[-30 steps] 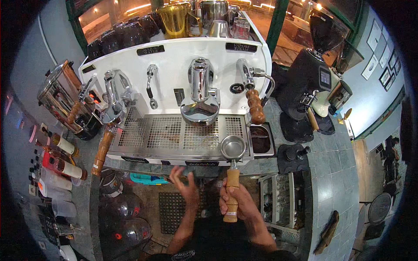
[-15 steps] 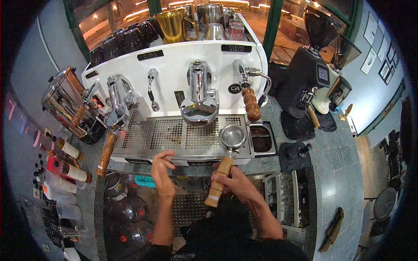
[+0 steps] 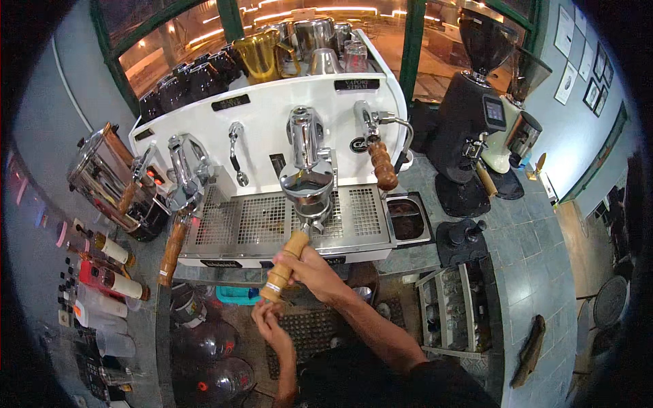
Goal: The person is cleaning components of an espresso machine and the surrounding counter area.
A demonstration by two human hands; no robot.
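Observation:
My right hand (image 3: 315,273) is closed round the wooden handle of a portafilter (image 3: 294,246). The metal end of the portafilter is up against the chrome group head (image 3: 306,182) of a white espresso machine (image 3: 262,144), and the handle slants down to the left. Whether it is locked in cannot be seen. Just below the lower end of the handle, my left hand (image 3: 273,330) has its fingers loosely bent, with nothing visible in them. A second wooden-handled portafilter (image 3: 174,250) sits in the left group head.
Under the group heads lies a metal drip tray (image 3: 262,216). A container of coffee grounds (image 3: 408,219) and a dark tamping stand (image 3: 461,241) are to the right, with a black grinder (image 3: 469,129) behind. Cups and a gold pitcher (image 3: 258,58) stand on top of the machine.
My right hand has brought the portafilter left and up under the group head, its handle tilting the other way. My left hand has dropped lower, close to the handle's end.

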